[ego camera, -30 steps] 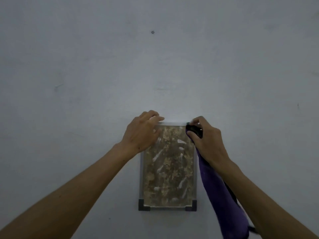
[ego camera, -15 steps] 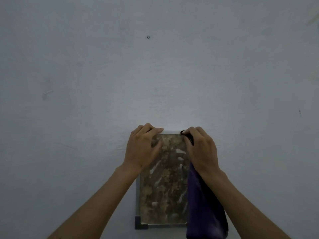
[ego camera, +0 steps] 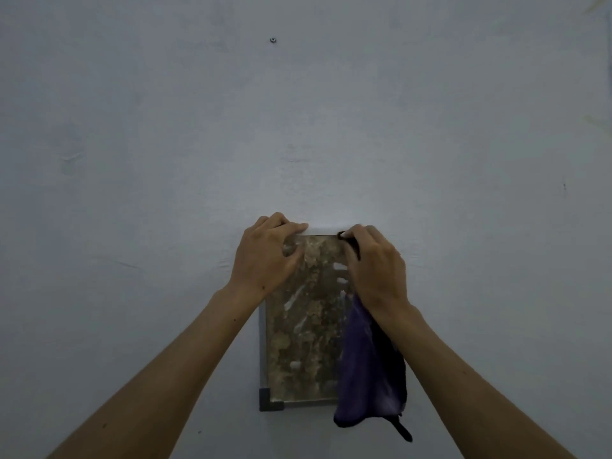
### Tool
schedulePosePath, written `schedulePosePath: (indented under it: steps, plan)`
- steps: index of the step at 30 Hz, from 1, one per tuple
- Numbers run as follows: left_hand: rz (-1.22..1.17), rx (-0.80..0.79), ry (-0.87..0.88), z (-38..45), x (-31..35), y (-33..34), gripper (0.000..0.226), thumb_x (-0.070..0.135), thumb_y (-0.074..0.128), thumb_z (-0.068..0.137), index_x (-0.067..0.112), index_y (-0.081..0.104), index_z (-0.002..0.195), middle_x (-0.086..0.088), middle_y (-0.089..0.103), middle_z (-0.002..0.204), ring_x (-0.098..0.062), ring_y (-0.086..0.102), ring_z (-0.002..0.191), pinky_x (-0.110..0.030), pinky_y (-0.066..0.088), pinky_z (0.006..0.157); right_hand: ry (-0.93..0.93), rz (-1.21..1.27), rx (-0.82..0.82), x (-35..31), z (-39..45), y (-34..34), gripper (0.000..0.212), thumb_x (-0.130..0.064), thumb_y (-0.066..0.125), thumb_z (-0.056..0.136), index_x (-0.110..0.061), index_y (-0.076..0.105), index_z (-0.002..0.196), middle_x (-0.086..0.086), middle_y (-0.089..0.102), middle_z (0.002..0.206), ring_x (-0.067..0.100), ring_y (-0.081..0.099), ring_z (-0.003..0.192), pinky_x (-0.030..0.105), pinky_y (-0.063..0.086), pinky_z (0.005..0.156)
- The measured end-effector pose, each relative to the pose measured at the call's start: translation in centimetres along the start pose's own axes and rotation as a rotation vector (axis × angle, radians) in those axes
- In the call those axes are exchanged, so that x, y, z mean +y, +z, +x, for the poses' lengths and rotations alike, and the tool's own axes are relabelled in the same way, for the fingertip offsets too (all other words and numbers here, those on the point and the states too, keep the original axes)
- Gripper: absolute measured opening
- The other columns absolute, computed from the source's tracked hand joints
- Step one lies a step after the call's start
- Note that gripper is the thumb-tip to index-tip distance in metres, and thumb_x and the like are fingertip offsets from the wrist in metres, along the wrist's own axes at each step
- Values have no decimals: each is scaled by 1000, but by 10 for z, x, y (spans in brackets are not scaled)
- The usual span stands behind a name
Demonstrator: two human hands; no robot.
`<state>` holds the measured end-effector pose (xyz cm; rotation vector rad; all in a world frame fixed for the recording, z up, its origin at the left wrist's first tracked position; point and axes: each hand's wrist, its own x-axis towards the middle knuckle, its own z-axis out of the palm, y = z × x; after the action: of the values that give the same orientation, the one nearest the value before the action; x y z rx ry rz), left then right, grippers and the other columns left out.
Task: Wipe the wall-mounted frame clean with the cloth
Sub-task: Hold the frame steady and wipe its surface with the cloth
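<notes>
A small rectangular frame point(ego camera: 262, 352) with a grey rim, dark corner pieces and a mottled brown picture under glass sits against the pale wall, low in the view. My left hand point(ego camera: 265, 256) grips its top left corner, fingers hooked over the top edge. My right hand point(ego camera: 376, 270) holds the top right corner with a purple cloth point(ego camera: 367, 369) pinched in its fingers. The cloth hangs down over the frame's right edge and hides the lower right corner.
A small screw or nail point(ego camera: 272, 40) sticks out of the wall point(ego camera: 165, 144) well above the frame. The wall is bare and pale blue-grey, with faint scuffs on the left.
The frame and both hands have shifted slightly up in view and closer together. The cloth has swung left, from hanging beside the frame to covering its right edge.
</notes>
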<state>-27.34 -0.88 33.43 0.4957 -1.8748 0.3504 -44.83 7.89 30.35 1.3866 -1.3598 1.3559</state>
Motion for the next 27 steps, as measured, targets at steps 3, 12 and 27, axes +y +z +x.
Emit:
schedulePosePath:
  steps: [3,12,27]
  plan:
    - [17,-23,7,1,1,-2,36,29,69,91,23,69,126,8,60,99,-5,44,91,-25,45,80,-75,-13,-31,-2,-6,2,13,-19,64,99,-8,68,105,6,69,102,22,67,72,29,51,57]
    - [17,-75,3,1,2,-6,41,25,67,90,24,66,131,7,61,105,-9,49,95,-22,38,81,-225,-57,-175,9,-19,1,15,-21,60,100,-9,66,106,5,67,107,22,67,72,37,60,59]
    - [16,-70,-22,0,4,-4,41,24,68,90,24,66,131,9,56,102,-6,43,94,-28,48,85,-191,-2,-137,2,-23,4,20,-25,56,100,-9,68,103,4,68,101,19,65,71,27,52,58]
